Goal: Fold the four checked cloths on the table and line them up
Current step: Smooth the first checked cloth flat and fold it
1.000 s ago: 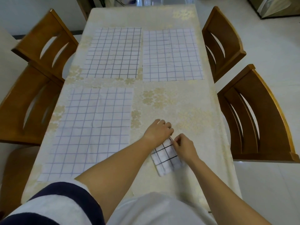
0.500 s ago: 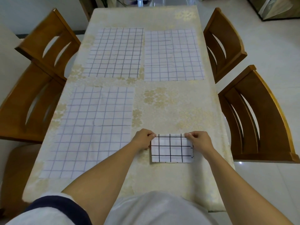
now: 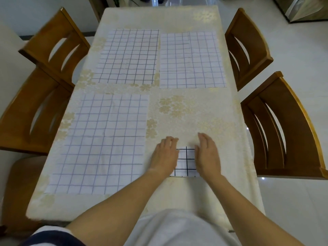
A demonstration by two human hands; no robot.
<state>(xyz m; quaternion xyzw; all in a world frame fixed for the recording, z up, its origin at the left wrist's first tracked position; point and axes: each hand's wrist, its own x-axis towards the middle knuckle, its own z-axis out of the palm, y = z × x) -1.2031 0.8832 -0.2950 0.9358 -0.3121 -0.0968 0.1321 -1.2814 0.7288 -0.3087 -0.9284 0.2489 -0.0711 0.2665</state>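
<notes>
On the cream floral surface (image 3: 186, 112), head view: far-left cloth (image 3: 127, 57), far-right cloth (image 3: 191, 59) and near-left cloth (image 3: 103, 142) lie spread flat. Folded cloth (image 3: 186, 162) sits by the near edge, right of centre. Left grip (image 3: 165, 157) and right grip (image 3: 206, 155) rest on its two sides, fingers extended, clasping nothing. Wooden chairs (image 3: 284, 125) flank both long edges; pale tiled floor (image 3: 292, 59) around.

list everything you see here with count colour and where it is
folded cloth: 1, white with black checks, near edge right of centre, between the hands
spread cloths: 3, white with dark checks, flat at near left, far left and far right
table: 1, cream floral cover, centre
chairs: 4, brown wood, two on each side
floor: white, right
left hand: 1, fingers straight, on the folded cloth's left part
right hand: 1, fingers straight, at its right part
</notes>
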